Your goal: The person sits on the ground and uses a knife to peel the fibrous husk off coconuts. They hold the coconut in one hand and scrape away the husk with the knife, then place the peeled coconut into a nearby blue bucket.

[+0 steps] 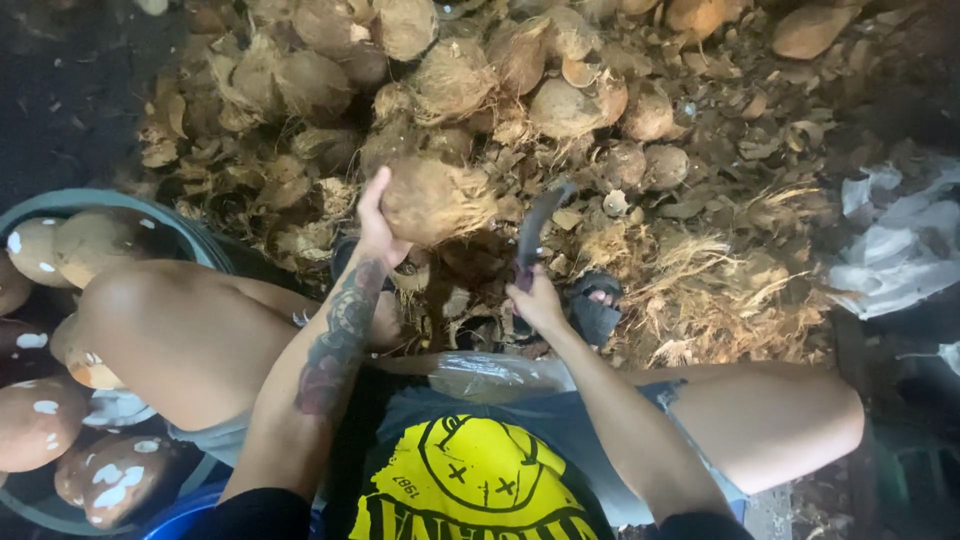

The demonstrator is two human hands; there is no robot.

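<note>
left hand (378, 232) grips a husked coconut (432, 198); right hand (537, 297) clenched on curved knife (537, 225), over husk pile (700, 280).

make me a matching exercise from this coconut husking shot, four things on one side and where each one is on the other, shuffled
Things:
1. husked coconut
2. curved knife
3. peeled coconuts
4. white sacking

Places:
A. in the tub at the left edge
B. in the right hand
C. lying at the right edge
D. in the left hand

Pairs: 1-D, 2-B, 3-A, 4-C
</note>
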